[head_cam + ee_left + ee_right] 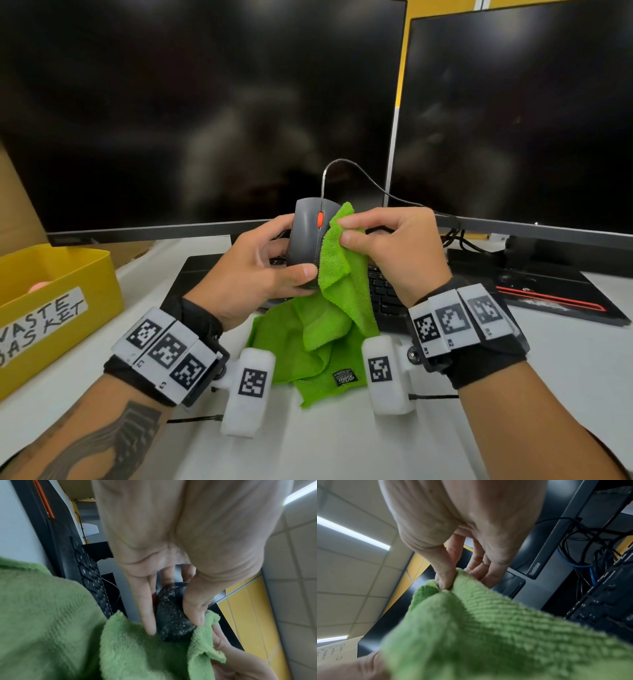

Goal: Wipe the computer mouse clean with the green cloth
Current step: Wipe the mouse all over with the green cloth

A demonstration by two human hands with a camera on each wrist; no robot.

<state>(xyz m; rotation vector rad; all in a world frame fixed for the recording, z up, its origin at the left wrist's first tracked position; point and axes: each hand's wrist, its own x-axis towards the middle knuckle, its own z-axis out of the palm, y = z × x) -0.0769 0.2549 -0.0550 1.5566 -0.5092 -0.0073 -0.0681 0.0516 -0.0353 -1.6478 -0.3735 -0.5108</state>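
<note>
My left hand (274, 260) grips a grey wired mouse (308, 233) with an orange scroll wheel, lifted above the keyboard. The thumb lies along its near end and the fingers curl behind it. My right hand (346, 229) pinches the green cloth (335, 308) between thumb and forefinger and holds it against the mouse's right side. The cloth hangs down to the desk. In the left wrist view my left hand (175, 627) clasps the mouse's dusty speckled underside (173, 616), the cloth (137, 649) just below. In the right wrist view my right hand (445, 584) pinches a fold of cloth (488, 628).
Two dark monitors (205, 102) (513, 120) stand close behind. A black keyboard (383, 294) lies under the hands and a black laptop (548, 291) at the right. A yellow bin labelled waste basket (51, 308) sits at the left. The mouse cable (359, 174) loops backward.
</note>
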